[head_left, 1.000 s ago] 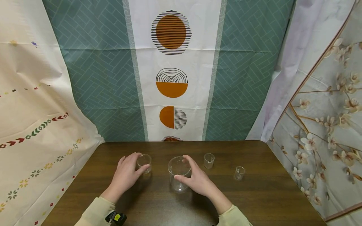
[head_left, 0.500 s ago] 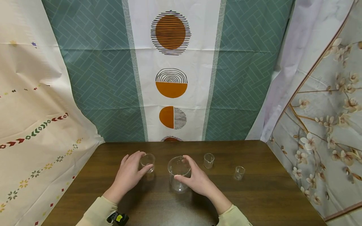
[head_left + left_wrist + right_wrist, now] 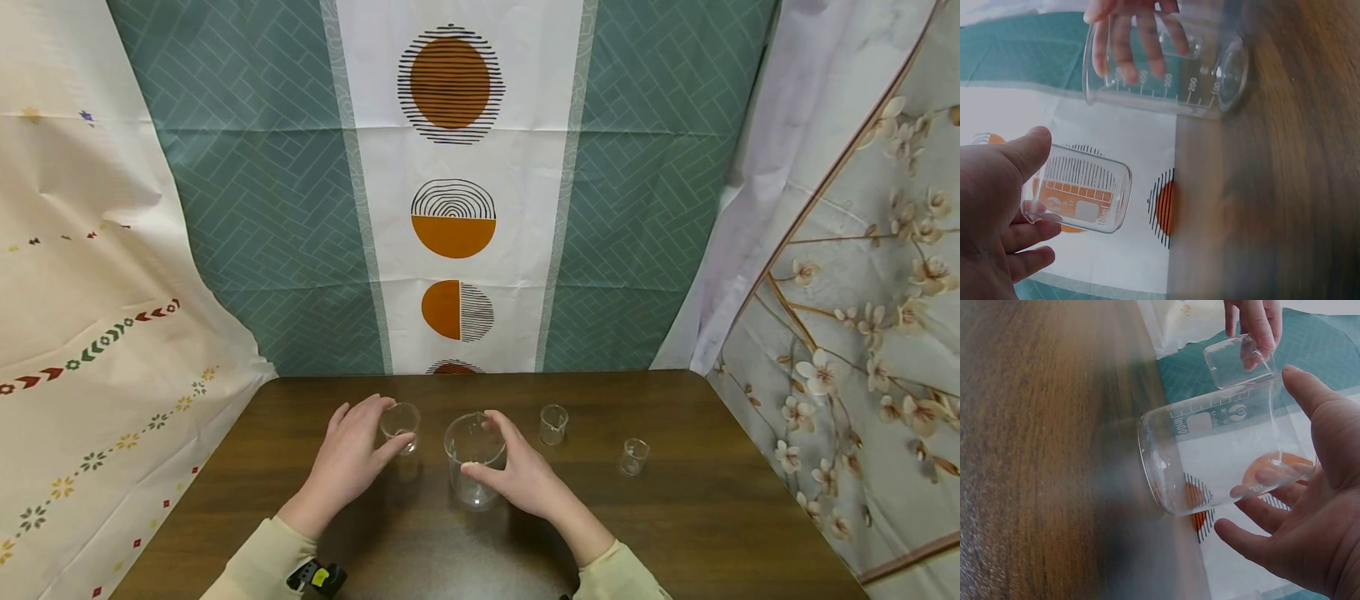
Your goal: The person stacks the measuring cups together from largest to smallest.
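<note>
My left hand (image 3: 347,457) grips a small glass beaker (image 3: 397,421) near its rim, thumb on the near side. This beaker hangs above the table, and the left wrist view shows a 100 ml mark on the beaker's wall (image 3: 1079,197). My right hand (image 3: 528,482) holds the upper part of a large glass beaker (image 3: 467,479), which stands upright on the table. White volume marks run up the large beaker's side (image 3: 1172,97). A gap separates the two beakers, the small one left of the large one and raised.
Two smaller glass beakers stand to the right of the large one: one farther back (image 3: 553,427), the other farther right (image 3: 633,458). The dark wooden table (image 3: 712,517) reaches back to hanging patterned cloths (image 3: 637,208). A black wristband (image 3: 318,577) circles my left wrist.
My left hand has carried the small beaker to the right and slightly up, closer to the large beaker. The right hand and the large beaker stay in place.
</note>
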Motion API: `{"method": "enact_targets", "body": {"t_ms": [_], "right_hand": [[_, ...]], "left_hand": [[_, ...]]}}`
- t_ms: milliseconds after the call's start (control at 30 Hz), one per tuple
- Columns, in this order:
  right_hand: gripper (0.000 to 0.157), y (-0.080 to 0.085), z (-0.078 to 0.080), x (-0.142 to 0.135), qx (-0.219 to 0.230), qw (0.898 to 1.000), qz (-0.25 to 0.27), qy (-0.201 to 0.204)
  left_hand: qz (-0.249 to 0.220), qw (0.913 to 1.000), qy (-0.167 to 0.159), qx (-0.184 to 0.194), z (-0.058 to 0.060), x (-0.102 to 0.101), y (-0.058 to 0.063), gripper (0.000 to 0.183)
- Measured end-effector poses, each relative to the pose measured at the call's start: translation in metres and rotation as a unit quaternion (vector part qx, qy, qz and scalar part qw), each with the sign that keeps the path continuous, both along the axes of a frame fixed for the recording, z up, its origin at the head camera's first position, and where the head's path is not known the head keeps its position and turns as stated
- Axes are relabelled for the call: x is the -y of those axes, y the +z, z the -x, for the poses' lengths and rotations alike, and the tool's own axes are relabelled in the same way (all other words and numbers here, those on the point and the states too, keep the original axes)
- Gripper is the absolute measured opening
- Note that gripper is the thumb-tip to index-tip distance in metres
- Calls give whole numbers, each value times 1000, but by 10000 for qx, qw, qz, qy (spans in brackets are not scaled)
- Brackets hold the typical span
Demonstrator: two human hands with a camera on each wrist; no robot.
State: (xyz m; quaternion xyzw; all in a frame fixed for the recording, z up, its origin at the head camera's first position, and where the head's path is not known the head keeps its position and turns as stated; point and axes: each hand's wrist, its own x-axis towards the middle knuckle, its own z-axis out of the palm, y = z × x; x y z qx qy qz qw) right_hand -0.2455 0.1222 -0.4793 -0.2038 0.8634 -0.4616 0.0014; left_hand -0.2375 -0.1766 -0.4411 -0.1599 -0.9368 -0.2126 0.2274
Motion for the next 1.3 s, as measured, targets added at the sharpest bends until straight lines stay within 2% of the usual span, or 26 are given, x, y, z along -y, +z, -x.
{"method": "enact_targets", "body": {"t_ms": [400,1000,1300], "right_hand": [[92,-1,1,0,-52,10000,29,5],[93,0,1,-1,-30,10000,15,-7],[92,0,0,-1,-26,10000,-31,-16]], "left_hand": [[-38,9996,-182,-215,-3,-12,15,61],[-2,9986,-423,-312,-8,-28,36,63],[-13,9978,-534,-393,-9,-35,39,62]]}}
